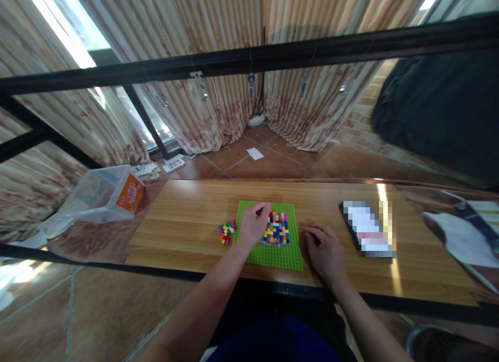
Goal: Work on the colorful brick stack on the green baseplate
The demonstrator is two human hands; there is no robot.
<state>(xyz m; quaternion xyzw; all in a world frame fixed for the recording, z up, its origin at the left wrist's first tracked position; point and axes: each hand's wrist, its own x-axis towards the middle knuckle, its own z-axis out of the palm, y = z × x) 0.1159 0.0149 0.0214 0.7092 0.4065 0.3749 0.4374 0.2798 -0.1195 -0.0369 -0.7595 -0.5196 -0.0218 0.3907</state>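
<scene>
On the wooden table lies a green studded baseplate [273,259]. It carries a block of small multicoloured bricks [278,228] set in tight rows. My left hand [253,225] is over the block's left side, thumb and fingers pinched together; whatever is between the fingertips is too small to make out. Left of the baseplate is a loose pile of coloured bricks [226,231], partly beside my left wrist. My right hand [325,252] rests on the tabletop just right of the baseplate, its fingers curled in, with nothing seen in them.
A phone-like black-edged device [368,229], its screen blurred, lies on the table [179,211] to the right. A clear plastic bin [103,196] with an orange label stands on the floor at left. A black metal bar [234,61] with hanging clips crosses in front of curtains [218,112].
</scene>
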